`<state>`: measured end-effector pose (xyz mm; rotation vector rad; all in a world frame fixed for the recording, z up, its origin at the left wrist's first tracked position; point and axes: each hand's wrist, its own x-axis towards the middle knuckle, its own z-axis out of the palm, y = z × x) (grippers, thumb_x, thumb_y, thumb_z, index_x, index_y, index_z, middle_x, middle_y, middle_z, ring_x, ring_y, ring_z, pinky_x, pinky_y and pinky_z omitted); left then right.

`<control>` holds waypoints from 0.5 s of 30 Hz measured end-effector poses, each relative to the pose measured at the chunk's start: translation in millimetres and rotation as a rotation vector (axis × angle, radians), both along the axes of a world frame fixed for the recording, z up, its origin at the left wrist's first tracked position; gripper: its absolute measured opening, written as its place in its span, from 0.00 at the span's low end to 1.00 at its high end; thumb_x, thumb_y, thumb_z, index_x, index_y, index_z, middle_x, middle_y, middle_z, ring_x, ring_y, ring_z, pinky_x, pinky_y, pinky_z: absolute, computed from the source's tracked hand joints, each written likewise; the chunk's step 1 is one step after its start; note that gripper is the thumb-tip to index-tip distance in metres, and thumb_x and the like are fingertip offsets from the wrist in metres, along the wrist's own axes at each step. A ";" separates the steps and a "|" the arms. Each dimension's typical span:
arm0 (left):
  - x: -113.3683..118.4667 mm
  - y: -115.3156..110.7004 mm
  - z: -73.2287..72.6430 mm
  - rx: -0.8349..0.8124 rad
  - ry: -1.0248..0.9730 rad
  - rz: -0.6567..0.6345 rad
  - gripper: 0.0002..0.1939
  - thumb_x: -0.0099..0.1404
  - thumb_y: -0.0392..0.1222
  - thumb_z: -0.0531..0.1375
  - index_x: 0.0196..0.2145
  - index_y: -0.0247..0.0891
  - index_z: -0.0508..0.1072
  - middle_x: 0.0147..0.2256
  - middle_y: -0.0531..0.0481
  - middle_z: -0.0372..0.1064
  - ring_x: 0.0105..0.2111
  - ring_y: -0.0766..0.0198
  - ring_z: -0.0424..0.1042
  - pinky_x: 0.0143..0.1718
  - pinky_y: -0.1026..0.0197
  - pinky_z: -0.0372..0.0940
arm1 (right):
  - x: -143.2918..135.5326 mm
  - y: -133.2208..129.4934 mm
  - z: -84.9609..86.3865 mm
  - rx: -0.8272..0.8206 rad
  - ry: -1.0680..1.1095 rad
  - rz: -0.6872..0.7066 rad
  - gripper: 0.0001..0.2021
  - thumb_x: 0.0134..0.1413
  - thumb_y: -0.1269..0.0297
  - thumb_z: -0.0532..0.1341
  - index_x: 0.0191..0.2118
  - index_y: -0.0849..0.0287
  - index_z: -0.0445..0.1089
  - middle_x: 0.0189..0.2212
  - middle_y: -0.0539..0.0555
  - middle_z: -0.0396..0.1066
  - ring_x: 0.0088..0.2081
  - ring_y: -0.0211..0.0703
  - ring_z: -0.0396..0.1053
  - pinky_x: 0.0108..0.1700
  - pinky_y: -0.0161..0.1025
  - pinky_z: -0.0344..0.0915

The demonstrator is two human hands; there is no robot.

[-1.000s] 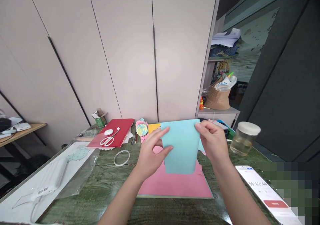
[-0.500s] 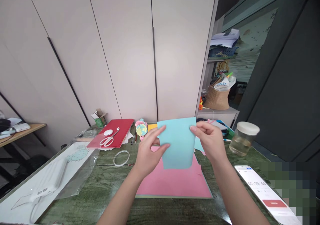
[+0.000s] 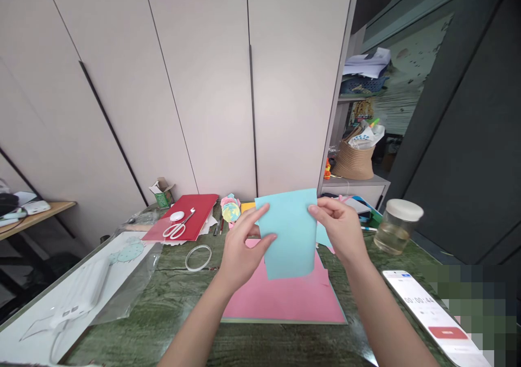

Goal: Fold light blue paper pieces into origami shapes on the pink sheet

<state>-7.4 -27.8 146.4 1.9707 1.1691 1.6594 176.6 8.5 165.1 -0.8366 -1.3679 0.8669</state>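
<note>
Blue paper [image 3: 288, 242], long axis upright, hung above pink sheet [image 3: 285, 304] | left hand [image 3: 241, 250] held left edge | right hand [image 3: 341, 228] pinched upper-right edge

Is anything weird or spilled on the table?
Blocky squares hide the picture's lower right corner beside the phone, which looks odd. The light blue paper, held by the left hand and right hand, tilts slightly. No spill shows; the jar stands upright, its lid on.

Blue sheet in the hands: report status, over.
Left hand and right hand gripping blue sheet, one at each side. Sheet held roughly upright above pink paper. Nothing seen blocking it; scissors off to the left.
</note>
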 end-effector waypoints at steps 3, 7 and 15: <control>-0.8 0.9 -0.2 -0.018 -0.025 -0.014 0.24 0.53 0.38 0.58 0.49 0.47 0.61 0.46 0.47 0.57 0.24 0.74 0.62 0.34 0.62 0.65 | 0.4 2.7 -0.8 -0.004 -0.038 0.024 0.11 0.40 0.58 0.61 0.20 0.61 0.65 0.16 0.47 0.61 0.20 0.33 0.57 0.22 0.32 0.53; -0.5 1.2 -0.3 -0.042 -0.042 -0.026 0.24 0.54 0.38 0.57 0.49 0.46 0.61 0.47 0.46 0.57 0.26 0.73 0.63 0.34 0.62 0.65 | -1.5 4.8 -4.6 0.021 -0.058 -0.055 0.13 0.40 0.58 0.61 0.18 0.60 0.62 0.13 0.45 0.56 0.18 0.31 0.52 0.20 0.32 0.49; -0.5 1.6 2.7 -0.050 -0.048 0.015 0.24 0.53 0.37 0.58 0.49 0.46 0.61 0.43 0.48 0.60 0.22 0.75 0.58 0.30 0.65 0.64 | 0.5 3.9 0.2 0.000 -0.076 0.016 0.11 0.41 0.57 0.61 0.22 0.61 0.66 0.16 0.47 0.61 0.20 0.33 0.56 0.22 0.32 0.53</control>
